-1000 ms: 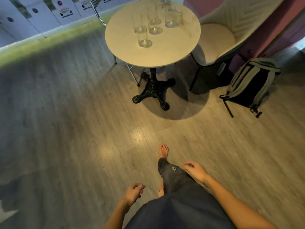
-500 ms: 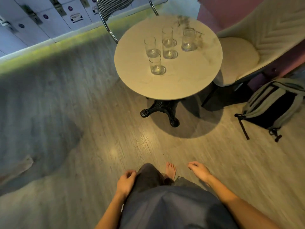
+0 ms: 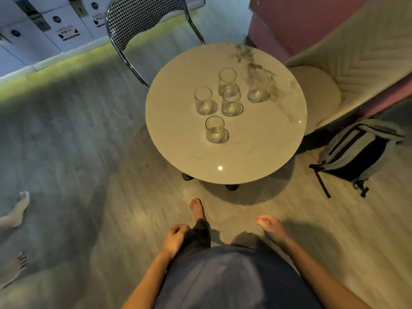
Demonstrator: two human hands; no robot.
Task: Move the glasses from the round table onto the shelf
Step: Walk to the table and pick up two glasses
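Round table (image 3: 256, 152) sits nearer than 0.5 s ago, bare foot (image 3: 197, 210) stepped toward it; five glasses (image 3: 214, 129) stand on its top, rear-right one faint vs marble veins; table base (image 3: 231, 187) mostly hidden under top; checked chair (image 3: 142, 16) behind table, cream chair (image 3: 316, 94) & backpack (image 3: 356, 152) to its right; locker labels (image 3: 66, 33) beyond table too blurred to read; left hand (image 3: 176, 238) & right hand (image 3: 268, 226) hang loosely curled, holding nothing, on table's near side.

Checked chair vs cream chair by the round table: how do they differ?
The checked chair has a black-and-white houndstooth back on a chrome tube frame; the cream chair is plain, padded, with chevron stitching. The checked chair stands far left of the round table, the cream chair on its right. Both stand close beside it.
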